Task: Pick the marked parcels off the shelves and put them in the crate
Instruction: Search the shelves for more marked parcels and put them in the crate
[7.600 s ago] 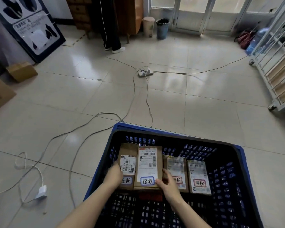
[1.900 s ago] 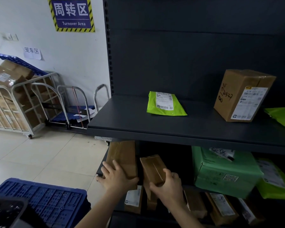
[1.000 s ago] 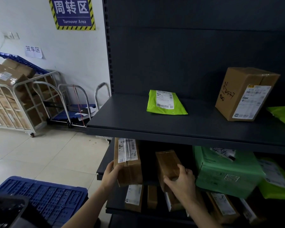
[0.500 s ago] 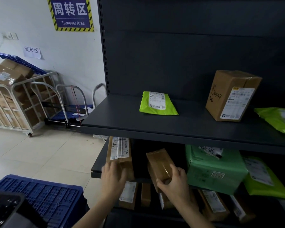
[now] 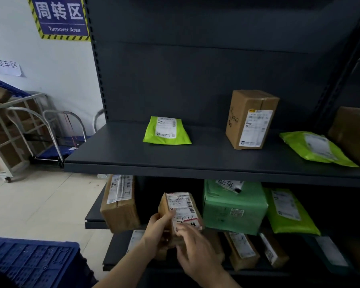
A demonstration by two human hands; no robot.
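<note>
Fingers [image 5: 165,217] of left hand [image 5: 157,233] and right hand [image 5: 195,248] curl round small brown parcel [image 5: 164,207], label [image 5: 180,203] faced up, probably to check its mark [image 5: 190,223].

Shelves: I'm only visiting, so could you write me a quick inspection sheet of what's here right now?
Surface: dark metal upper shelf carrying a green pouch, an upright brown box and a second green pouch.
Job's things: small brown parcel with a red-edged tag, held in front of the middle shelf; blue crate at lower left.
Clutter: labelled carton and large green parcel on the middle shelf; more parcels below.
Hands: left hand grips the small brown parcel's side; right hand touches its front near the tag, grip too blurred to tell.
Cables: nothing seen.
Surroundings: Turnover Area sign, roll cage, hand trolley, tiled floor.
</note>
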